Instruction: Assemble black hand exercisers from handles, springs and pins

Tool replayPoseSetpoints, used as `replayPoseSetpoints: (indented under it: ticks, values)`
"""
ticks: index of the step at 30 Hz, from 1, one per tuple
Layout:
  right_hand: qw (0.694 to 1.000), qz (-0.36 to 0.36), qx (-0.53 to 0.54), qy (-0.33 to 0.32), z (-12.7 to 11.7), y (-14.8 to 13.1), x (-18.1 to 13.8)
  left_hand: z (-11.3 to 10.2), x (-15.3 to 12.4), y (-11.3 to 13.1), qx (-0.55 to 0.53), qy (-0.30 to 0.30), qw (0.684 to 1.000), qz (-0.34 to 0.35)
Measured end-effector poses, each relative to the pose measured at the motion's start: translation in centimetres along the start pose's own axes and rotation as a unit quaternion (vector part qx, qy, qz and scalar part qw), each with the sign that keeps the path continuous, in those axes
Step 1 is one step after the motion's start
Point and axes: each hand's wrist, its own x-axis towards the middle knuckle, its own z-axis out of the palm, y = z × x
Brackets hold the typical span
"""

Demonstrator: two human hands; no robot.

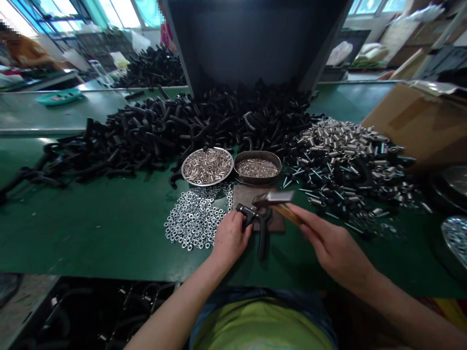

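Note:
My right hand is closed round the wooden handle of a hammer, whose metal head is over the flat metal plate. Under the hammer head lies a black curved handle part, with one arm reaching off the plate toward me. My left hand grips this part at its left end, fingers wrapped round it. Just left of that hand spreads a pile of small silver washers or nuts. Behind the plate stand a round dish of metal pins and an oval tin of smaller metal pieces.
Black curved parts are heaped across the back of the green table. To the right lie metal springs and bolts, near a cardboard box. A large grey bin stands behind. Another person is at far left.

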Motion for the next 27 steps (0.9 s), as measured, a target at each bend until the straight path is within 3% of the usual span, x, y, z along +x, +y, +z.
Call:
replayPoseSetpoints:
  ticks: [2, 7, 12, 16, 18, 22, 24, 27]
  values:
    - [0.999, -0.003, 0.009, 0.039, 0.0, 0.0, -0.3, 0.0, 0.1, 0.0, -0.003, 0.000, 1.000, 0.002]
    - [0.996, 0.006, -0.006, -0.084, 0.3, 0.8, 0.7, -0.1, 0.2, -0.1, -0.012, -0.004, 1.000, 0.014]
    - [0.998, 0.040, 0.002, 0.043, 0.2, 1.5, 2.8, -0.3, 0.5, 0.0, -0.017, -0.023, 1.000, 0.002]
    - [0.996, 0.052, -0.060, -0.037, 1.4, 4.0, 2.6, -0.5, 1.4, 0.0, -0.013, -0.050, 0.998, -0.022]
    - [0.993, 0.060, -0.104, -0.022, 1.8, 5.5, 1.6, -1.1, 2.0, -0.2, -0.020, -0.066, 0.997, -0.043]
    - [0.964, 0.050, -0.259, 0.043, 1.7, 8.3, -2.0, -4.8, 2.7, -2.8, -0.056, -0.053, 0.990, -0.120]
    - [0.941, 0.034, -0.332, 0.055, 1.6, 9.5, -3.9, -7.7, 2.3, -5.7, -0.042, -0.016, 0.980, -0.192]
    - [0.923, 0.008, -0.378, 0.066, 1.6, 10.9, -5.6, -12.3, 0.4, -11.5, 0.062, 0.057, 0.951, -0.297]
